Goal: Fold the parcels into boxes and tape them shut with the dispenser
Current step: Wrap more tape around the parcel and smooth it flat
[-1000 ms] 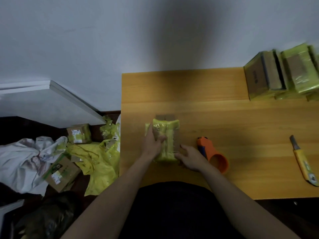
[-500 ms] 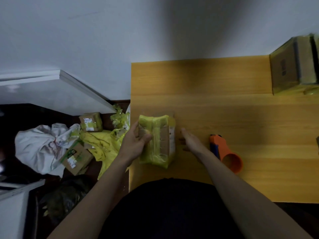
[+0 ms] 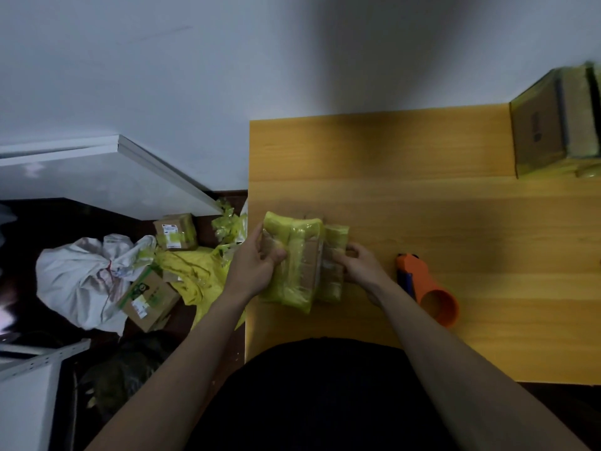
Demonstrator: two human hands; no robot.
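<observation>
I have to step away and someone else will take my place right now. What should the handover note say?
Left hand grips the yellow-taped parcel on its left side; right hand holds its right side, at the table's near-left corner.
Tape dispenser lies untouched just right of the right hand.
Taped boxes sit at the far right.
Done: this parcel looks largely taped.
Left: check its seams, then set it aside.

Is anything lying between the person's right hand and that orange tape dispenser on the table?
Nothing visible does. The right hand grips the yellow-taped parcel, as does the left hand, and only bare table lies between it and the tape dispenser, which sits just to its right.
</observation>
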